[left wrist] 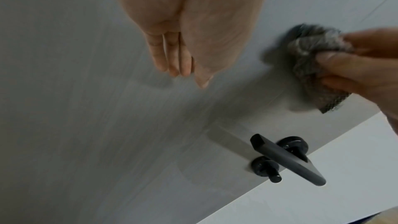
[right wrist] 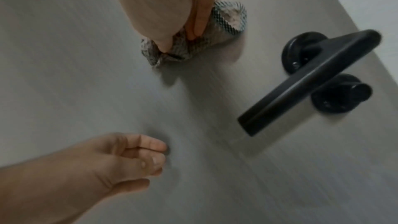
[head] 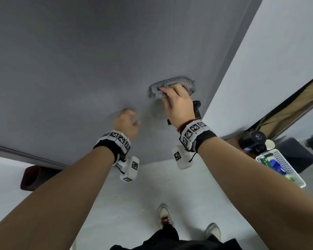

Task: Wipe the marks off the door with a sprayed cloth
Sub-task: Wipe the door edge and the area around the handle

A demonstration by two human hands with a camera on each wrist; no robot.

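From the head view, a bunched grey cloth point(head: 172, 87) is being gripped and pressed by the right hand point(head: 179, 105) against the grey door point(head: 79, 60) just above its black lever handle point(head: 197, 109), while from the left wrist view the left hand point(left wrist: 187, 28) is being held empty and loosely extended near the door, and from the right wrist view the cloth is being held just beside the handle.

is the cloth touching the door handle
Apart. The right wrist view shows bare door between the cloth and the door handle; the left wrist view shows the same gap.

head view looking down along both arms, wrist views close, sharing door point(head: 79, 60)
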